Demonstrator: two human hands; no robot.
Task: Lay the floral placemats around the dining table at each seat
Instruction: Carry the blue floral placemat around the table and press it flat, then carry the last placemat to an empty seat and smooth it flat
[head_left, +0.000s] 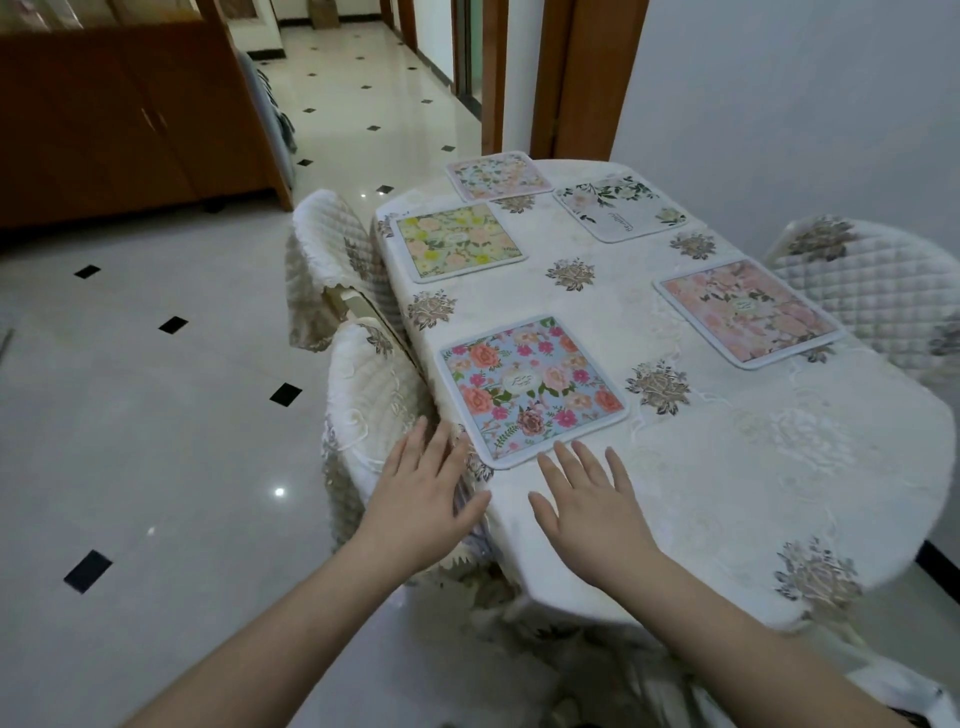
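Clearly the placemats are thin, flat and light, and they look soft-backed with a stitched white border, so each should lie limp if lifted by one corner and will likely slide easily on the smooth tablecloth (727, 467); the sensible hold, I judge, is a pinch at two adjacent corners or along one edge, with flat palms for nudging it square. Five mats lie on the table, well apart from one another: the blue mat (531, 391) nearest the person by the left edge, the yellow-green mat (458, 241) further along that side, the pale pink mat (498, 175) at the far end overhanging the edge slightly, the white mat (619, 208) just beside it, and the peach mat (749, 312) by the right-hand chair (878, 291). Both forearms reach forward, palms down. The left hand (423, 493) hovers over the table's near-left corner with fingers straight and spread, holding nothing; the right hand (587, 499) lies flat on or just above the cloth, fingers splayed, fingertips just short of the blue mat's near border, also empty.
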